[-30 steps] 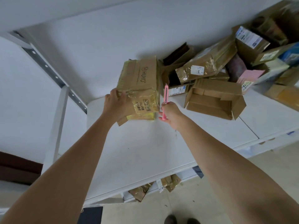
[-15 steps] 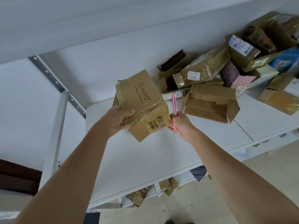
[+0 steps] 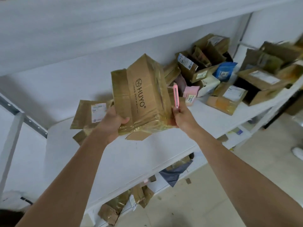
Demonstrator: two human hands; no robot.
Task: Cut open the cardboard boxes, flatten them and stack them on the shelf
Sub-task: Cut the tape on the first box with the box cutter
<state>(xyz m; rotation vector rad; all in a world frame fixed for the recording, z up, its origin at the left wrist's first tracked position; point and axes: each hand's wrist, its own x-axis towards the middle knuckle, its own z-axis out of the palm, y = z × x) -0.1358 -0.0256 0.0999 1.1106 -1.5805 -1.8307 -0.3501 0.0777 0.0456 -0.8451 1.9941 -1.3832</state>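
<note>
"HUYO" with a round logo beside it is printed in black on the side of the taped cardboard box [image 3: 141, 97]. The line of small print under it and the white shipping labels on other boxes are too small to read.

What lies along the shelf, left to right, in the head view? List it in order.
Flat box → left hand → HUYO box → pink knife in right hand → pink box → blue packet → open box.
</note>
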